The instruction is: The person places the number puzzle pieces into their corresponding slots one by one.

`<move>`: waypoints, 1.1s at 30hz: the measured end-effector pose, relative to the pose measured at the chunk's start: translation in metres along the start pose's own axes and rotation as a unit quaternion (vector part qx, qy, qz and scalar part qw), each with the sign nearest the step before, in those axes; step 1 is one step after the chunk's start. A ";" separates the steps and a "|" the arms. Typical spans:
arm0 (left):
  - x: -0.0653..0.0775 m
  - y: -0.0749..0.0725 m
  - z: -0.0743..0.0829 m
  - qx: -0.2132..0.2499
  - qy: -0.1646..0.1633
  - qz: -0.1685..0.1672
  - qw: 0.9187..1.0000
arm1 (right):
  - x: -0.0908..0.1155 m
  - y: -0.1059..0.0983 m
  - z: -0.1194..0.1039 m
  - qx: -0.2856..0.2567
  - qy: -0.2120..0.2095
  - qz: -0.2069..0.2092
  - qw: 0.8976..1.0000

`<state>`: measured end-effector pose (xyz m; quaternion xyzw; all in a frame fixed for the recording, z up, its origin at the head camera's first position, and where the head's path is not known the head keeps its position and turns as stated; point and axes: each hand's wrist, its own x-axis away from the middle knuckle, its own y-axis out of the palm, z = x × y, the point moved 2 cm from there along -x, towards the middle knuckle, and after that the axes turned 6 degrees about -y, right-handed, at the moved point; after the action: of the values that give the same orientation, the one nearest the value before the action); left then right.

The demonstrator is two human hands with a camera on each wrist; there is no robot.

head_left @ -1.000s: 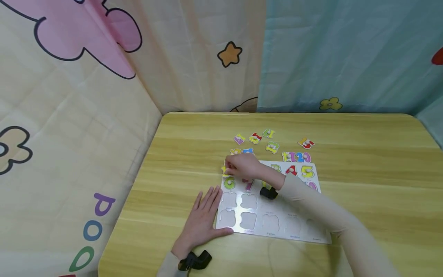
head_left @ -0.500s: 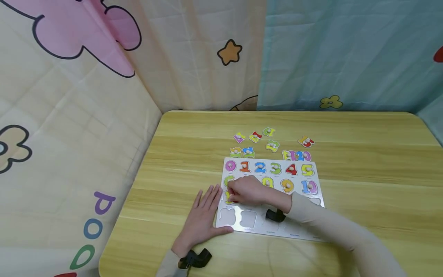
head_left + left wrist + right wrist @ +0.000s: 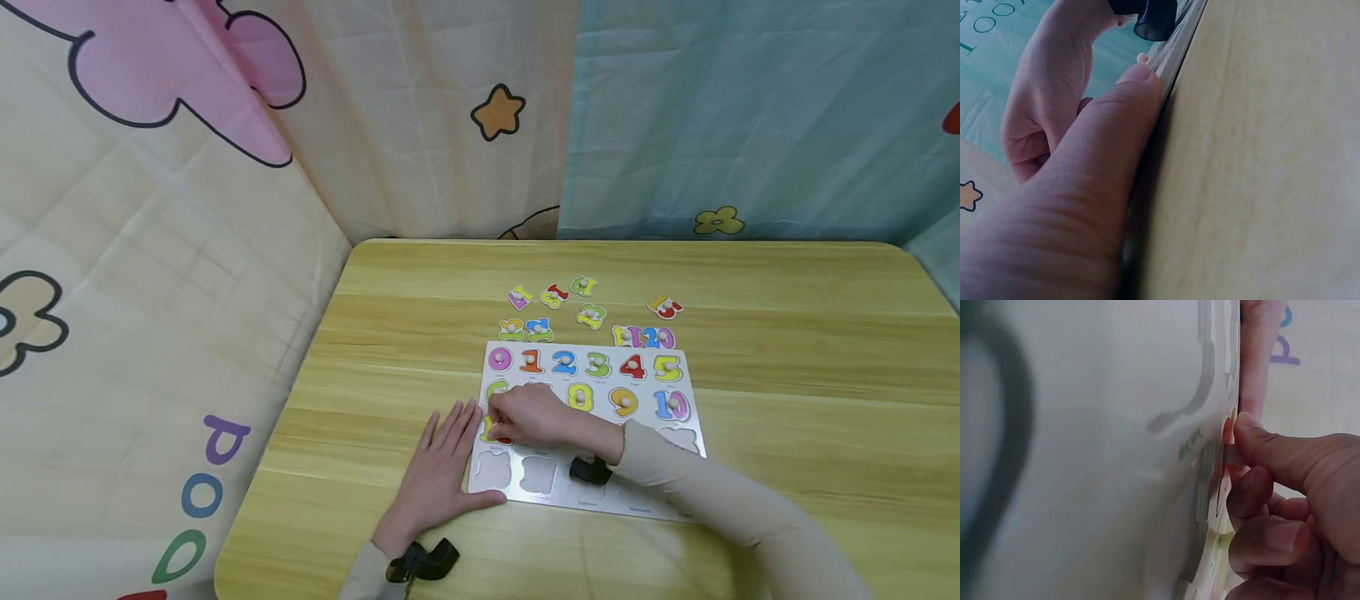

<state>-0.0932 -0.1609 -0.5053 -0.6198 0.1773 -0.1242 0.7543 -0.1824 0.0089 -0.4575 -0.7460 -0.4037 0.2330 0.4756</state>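
A white number puzzle board lies on the table, its two upper rows filled with coloured knobbed numerals. Over the left end of the third row, my right hand pinches a yellow-and-red number piece between thumb and curled fingers. In the right wrist view the number piece shows at the board's surface; whether it sits fully in the cutout cannot be told. My left hand rests flat with spread fingers against the board's left edge, its thumb along the near edge. The right hand hides part of the 6 and the 7.
Several loose number pieces lie beyond the board's far edge. Closer to that edge sit a blue-and-green piece and a row of pieces. A red-and-orange piece lies apart at right. Patterned curtains border the wooden table.
My right hand has brought the yellow-and-red piece from the board's upper left down to the third row, then shifted slightly left. The left hand has stayed put.
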 end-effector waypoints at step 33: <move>-0.001 0.000 0.000 -0.008 -0.007 -0.011 1.000 | 0.009 0.003 -0.005 -0.043 0.039 0.002 0.998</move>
<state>-0.0940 -0.1602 -0.5046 -0.6283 0.1659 -0.1264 0.7495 -0.1723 0.0133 -0.4577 -0.7751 -0.3926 0.1874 0.4581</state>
